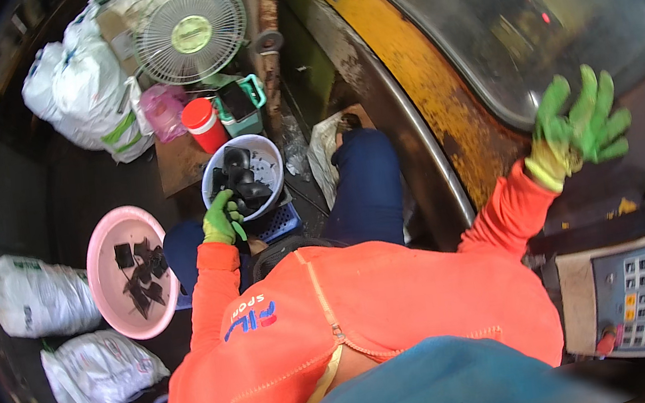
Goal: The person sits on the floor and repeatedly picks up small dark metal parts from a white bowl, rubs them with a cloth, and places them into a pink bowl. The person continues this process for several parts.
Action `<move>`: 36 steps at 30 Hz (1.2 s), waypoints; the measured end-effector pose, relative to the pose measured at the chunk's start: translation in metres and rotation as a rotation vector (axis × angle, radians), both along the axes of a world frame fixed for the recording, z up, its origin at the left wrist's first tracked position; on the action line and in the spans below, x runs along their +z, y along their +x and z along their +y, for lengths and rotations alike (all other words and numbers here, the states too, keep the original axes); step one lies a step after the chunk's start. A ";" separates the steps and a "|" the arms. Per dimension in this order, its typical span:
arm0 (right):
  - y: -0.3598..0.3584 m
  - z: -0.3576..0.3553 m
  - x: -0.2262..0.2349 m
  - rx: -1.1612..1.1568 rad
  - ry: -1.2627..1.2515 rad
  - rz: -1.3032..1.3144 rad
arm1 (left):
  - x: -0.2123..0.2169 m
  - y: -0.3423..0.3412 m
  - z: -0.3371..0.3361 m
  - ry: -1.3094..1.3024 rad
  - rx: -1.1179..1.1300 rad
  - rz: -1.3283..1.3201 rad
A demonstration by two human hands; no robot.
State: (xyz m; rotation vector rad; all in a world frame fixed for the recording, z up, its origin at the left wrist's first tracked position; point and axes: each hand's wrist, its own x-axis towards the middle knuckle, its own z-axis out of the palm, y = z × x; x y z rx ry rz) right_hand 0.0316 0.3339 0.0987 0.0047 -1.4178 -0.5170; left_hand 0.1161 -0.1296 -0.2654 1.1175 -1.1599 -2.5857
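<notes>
Grip of the left hand (222, 220), green-gloved, has its fingers bent at the near rim of a pale basin (269, 160), beside the black molded parts (253, 190) lying in it; whether it is clamped on one cannot be told. Raised at the far right, the right hand (582, 121), gloved alike, spreads its fingers apart before a yellow machine (429, 84). The step appears to be handling parts at the basin, and the next move seems to call for a sure pinch on one.
</notes>
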 end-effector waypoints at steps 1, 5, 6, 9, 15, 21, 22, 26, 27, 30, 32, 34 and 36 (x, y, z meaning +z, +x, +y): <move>-0.004 0.001 0.000 -0.011 -0.003 -0.010 | 0.007 -0.002 -0.003 0.059 0.008 0.113; -0.008 -0.005 -0.001 0.114 0.037 0.031 | 0.037 0.006 -0.015 0.232 0.013 0.431; -0.011 -0.011 -0.002 0.225 0.052 0.047 | 0.044 0.006 -0.017 0.225 -0.001 0.432; -0.013 -0.043 -0.023 0.678 -0.060 -0.173 | 0.066 0.002 -0.018 0.247 -0.089 0.520; -0.060 -0.159 -0.107 1.936 -0.798 -1.377 | 0.109 -0.048 -0.013 -0.136 -0.277 0.582; -0.121 -0.268 -0.165 1.626 -0.258 -1.258 | 0.115 -0.092 -0.031 0.228 -0.518 0.744; -0.131 -0.283 -0.174 1.474 -0.027 -1.009 | 0.110 -0.096 -0.034 0.282 -0.525 0.705; -0.136 -0.311 -0.223 1.403 0.117 -1.073 | 0.083 -0.103 -0.030 0.182 -0.379 0.611; -0.133 -0.315 -0.236 1.430 0.063 -1.139 | 0.079 -0.103 -0.028 0.143 -0.408 0.583; -0.120 -0.318 -0.270 1.635 -0.426 -1.841 | 0.075 -0.101 -0.022 0.123 -0.549 0.530; -0.113 -0.321 -0.288 1.621 -0.737 -2.209 | 0.078 -0.101 -0.022 0.115 -0.573 0.519; -0.108 -0.328 -0.301 1.682 -0.964 -2.285 | 0.079 -0.101 -0.023 0.079 -0.577 0.466; -0.102 -0.337 -0.307 1.855 -1.175 -2.205 | 0.074 -0.102 -0.025 0.073 -0.651 0.420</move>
